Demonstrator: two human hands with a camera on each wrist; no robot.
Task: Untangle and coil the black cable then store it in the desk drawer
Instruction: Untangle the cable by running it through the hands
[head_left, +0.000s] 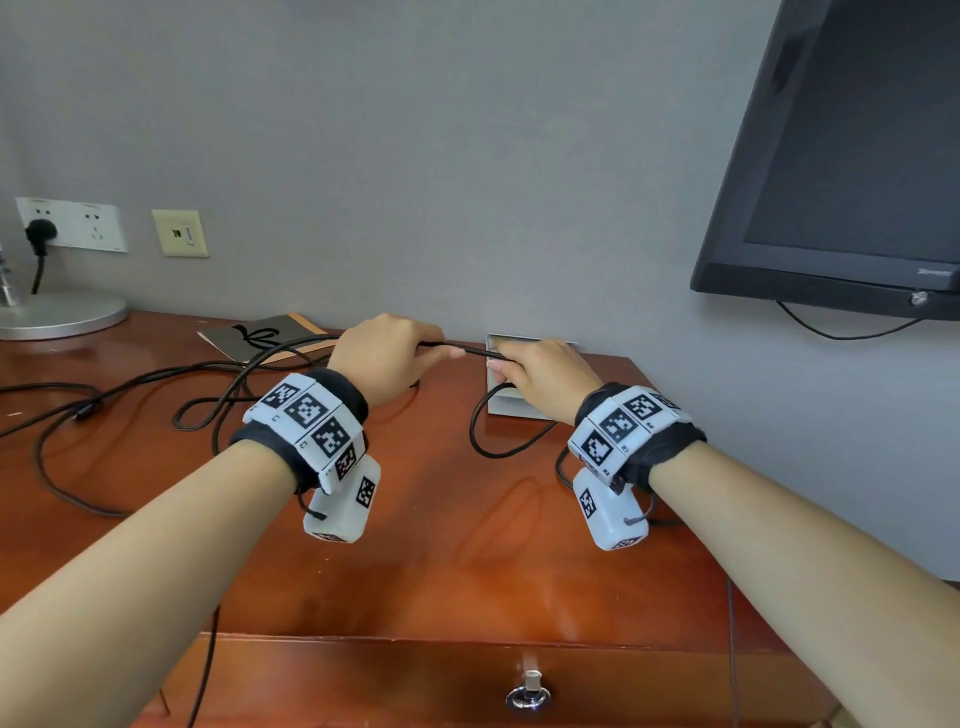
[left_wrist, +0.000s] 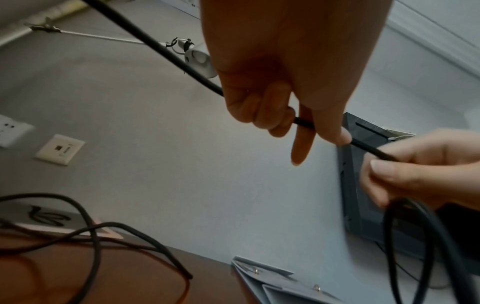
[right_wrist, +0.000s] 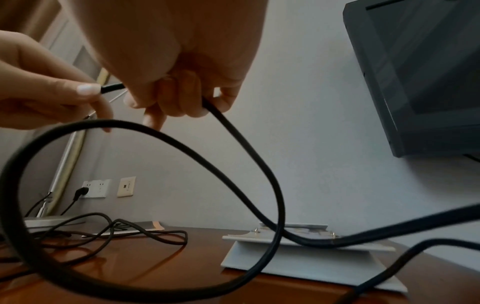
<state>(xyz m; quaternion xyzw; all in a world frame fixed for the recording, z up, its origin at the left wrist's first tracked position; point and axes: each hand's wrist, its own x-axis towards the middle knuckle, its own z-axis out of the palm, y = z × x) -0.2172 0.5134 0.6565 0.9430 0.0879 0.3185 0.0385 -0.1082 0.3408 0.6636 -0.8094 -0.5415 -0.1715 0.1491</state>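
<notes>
In the head view, a short straight stretch of the black cable (head_left: 480, 353) is held taut above the desk (head_left: 447, 545) between the left hand (head_left: 387, 358) and the right hand (head_left: 540, 376), both curled round it. One loop hangs below the right hand, while most of the cable's length is seen lying loose and crossed over itself on the desk to the left of the left hand. The drawer (head_left: 467, 686), nearer the body than both hands, is seen shut, its knob (head_left: 529, 691) untouched. In the left wrist view, the cable (left_wrist: 166, 51) is gripped in the curled fingers (left_wrist: 265, 117) of the left hand (left_wrist: 280, 82), with the forefinger held out straighter beside it; the right hand (left_wrist: 420, 168) is seen pinching the next stretch, a loop dangling under it. In the right wrist view, the cable (right_wrist: 233, 131) is seen leaving the closed right hand (right_wrist: 182, 72) and sweeping into one wide loop beneath it, and the left hand (right_wrist: 46, 88) is seen pinching it just beside. Coiling is judged barely begun: one loop is gathered, the tangle is left to be drawn in, and the storing is not yet started.
</notes>
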